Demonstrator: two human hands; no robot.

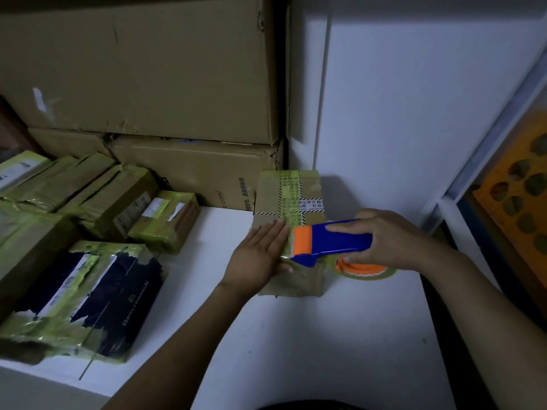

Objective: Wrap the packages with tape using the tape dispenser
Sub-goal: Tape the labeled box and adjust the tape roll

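Head view. At the left, finished packages [97, 196] bound in yellowish tape are piled on the white table [325, 350], with a dark package [97, 303] nearest the camera. Large cardboard boxes [148, 69] are stacked behind them.

In the middle, a brown package [296, 279] is laid flat on the table, its far half already crossed by printed tape. The left hand [260, 258] is pressed flat on the package's left part, its fingers [275, 232] straight and together, with nothing gripped.

Just to the right, the orange head of the tape dispenser [331, 241] is set against the top of the package. Its blue body is held by the right hand [390, 241], whose fingers are curled round it with the forefinger laid along the top. The tape roll [367, 270] hangs beneath that hand, past the package's right edge and close to the table.

Several faults may be expected from here. If the head is lifted while being drawn, the strip may wrinkle or fail to stick. If the flat hand's pressure is eased, the light package may be dragged along with the dispenser. The cutter sits right beside the left fingertips, so these could be nicked.

The package lies directly under the left fingers and is touched by the dispenser head alone. The right fingers are kept off it, above its right edge.
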